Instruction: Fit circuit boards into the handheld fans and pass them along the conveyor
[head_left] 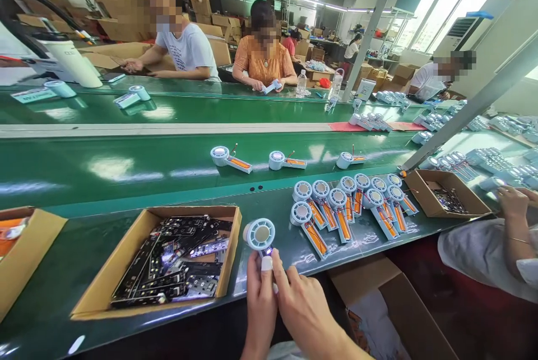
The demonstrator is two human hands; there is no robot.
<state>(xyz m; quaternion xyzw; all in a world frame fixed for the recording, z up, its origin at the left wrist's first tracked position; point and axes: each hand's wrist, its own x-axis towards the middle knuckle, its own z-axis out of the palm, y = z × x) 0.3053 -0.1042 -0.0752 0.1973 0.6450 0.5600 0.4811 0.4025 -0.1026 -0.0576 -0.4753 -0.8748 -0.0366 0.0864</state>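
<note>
Both my hands are together at the bench's front edge, on one light-blue handheld fan (260,234). My left hand (261,298) is closed round its handle, which is mostly hidden. The fan's round head points away from me, and part of a dark circuit board shows just below it. My right hand (296,292) presses its fingers on the handle from the right; whether it also grips a small part is hidden. To the left stands a cardboard box (235,253) of black circuit boards (168,259). Several open fan bodies (311,228) with orange strips and red wires lie to the right.
Three fan units, one of them a fan (288,160), lie along the green conveyor (126,166). Another box (449,197) of parts sits right, near a co-worker's hands (515,203). A floor carton (403,304) stands below the bench. Several people sit across the line.
</note>
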